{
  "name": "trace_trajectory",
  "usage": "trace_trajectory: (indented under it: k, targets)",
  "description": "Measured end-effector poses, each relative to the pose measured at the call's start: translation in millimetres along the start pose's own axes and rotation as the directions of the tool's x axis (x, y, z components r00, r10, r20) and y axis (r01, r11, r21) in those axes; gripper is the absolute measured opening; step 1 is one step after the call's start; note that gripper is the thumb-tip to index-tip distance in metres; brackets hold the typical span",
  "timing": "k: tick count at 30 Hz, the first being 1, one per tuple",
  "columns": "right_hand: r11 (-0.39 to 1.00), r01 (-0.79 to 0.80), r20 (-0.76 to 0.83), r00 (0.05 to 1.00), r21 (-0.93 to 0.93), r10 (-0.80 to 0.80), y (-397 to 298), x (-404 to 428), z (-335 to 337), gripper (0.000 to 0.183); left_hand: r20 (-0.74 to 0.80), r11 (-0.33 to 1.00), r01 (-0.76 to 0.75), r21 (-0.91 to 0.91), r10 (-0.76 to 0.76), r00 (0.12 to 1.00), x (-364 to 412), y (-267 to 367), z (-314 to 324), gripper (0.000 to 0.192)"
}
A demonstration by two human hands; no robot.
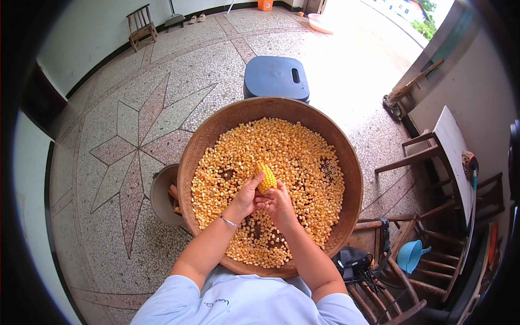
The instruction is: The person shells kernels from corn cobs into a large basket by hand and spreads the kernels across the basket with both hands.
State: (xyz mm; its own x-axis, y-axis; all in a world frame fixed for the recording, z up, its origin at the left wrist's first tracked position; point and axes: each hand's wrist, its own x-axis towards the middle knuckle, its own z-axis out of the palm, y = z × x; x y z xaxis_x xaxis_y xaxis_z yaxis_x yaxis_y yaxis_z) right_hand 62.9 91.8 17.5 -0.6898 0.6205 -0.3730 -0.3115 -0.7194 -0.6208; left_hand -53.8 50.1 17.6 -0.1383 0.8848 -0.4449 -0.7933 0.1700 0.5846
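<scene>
A round woven basket (353, 178) with a high rim lies before me, spread with loose yellow corn kernels (227, 142). Over its middle, my left hand (247, 197) grips an ear of corn (267, 178), its thumb on the ear's left side. My right hand (278, 205) is at the lower right of the same ear, with its fingers curled against it. The ear points away from me and still bears rows of kernels. Dark woven bottom shows through gaps among the kernels. My left wrist wears a silver bracelet (228, 221).
A blue plastic stool (272, 75) stands beyond the basket. At its left is a grey bucket (160, 203) holding corn cobs (174, 195). Wooden chairs (402, 239), a light blue dipper (409, 256) and a black bag (352, 260) are at the lower right.
</scene>
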Motion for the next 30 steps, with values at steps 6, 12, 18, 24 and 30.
trace_trajectory:
  k: [6, 12, 18, 24, 30]
  targets:
    - [1.0, -0.01, -0.014, 1.0, -0.015, 0.009, 1, 1, -2, 0.044, -0.133, 0.988, -0.098, 0.117, 0.113, 0.985, -5, -1, 11, 0.049]
    - [1.0, -0.015, -0.009, 1.0, 0.024, 0.016, 3, 5, -5, 0.043, -0.128, 0.948, -0.233, 0.218, 0.265, 0.956, 0, -6, 5, 0.052]
    - [0.99, 0.027, -0.026, 0.999, -0.135, -0.031, 9, 6, -10, 0.042, -0.056, 0.996, -0.085, 0.039, 0.088, 0.995, -1, -1, 5, 0.043]
    - [0.999, -0.012, 0.004, 1.0, -0.031, 0.013, 0, 0, 1, 0.042, -0.072, 0.993, -0.107, 0.043, 0.11, 0.991, -1, -1, 6, 0.042]
    - [0.999, -0.014, -0.037, 0.999, -0.046, 0.013, -3, -1, 3, 0.043, -0.12, 0.966, -0.129, 0.224, 0.159, 0.98, -4, -2, 10, 0.071]
